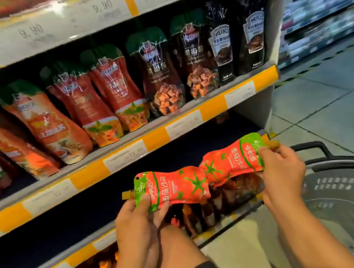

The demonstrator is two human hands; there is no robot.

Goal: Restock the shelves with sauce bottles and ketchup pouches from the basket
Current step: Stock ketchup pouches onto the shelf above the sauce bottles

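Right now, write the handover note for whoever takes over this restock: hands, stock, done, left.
Left hand: grips a red-and-green ketchup pouch at its spout end, held sideways in front of the lower shelf.
Right hand: pinches a second matching pouch at its spout end; its base overlaps the base of the first.
Basket: on the floor to the right; what it holds cannot be made out.
Done: the middle shelf holds a row of standing pouches; bottles stand on the lower shelf behind the held pouches.
Left: shelve both held pouches, then check the basket for remaining stock.
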